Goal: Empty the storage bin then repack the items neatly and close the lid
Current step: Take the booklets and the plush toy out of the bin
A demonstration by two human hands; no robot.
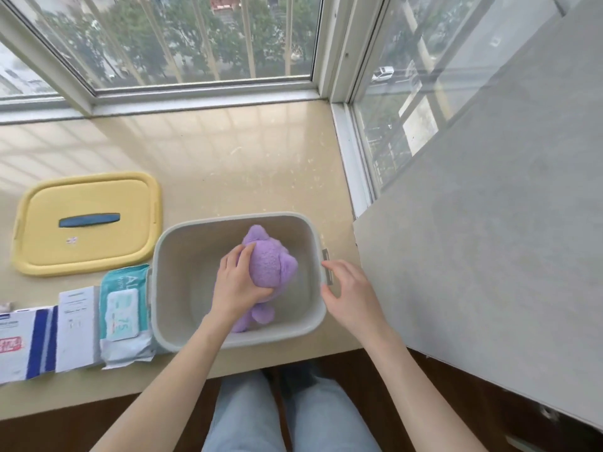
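Head view: my left hand (239, 285) grips the fuzzy purple plush toy (267, 265) inside the pale grey plastic storage bin (169, 256).
Its long axis runs from the near wall toward the far right corner. My left fingers curl over its top from the left; my right hand (350, 295), fingers loosely spread and holding nothing, hovers at the bin's right rim. Farther left lies the yellow lid with a blue handle (88, 223).

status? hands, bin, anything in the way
Left hand gripping purple plush inside bin. Right hand open by bin's right rim. Lid off, wipes and boxes left. Nothing blocking.
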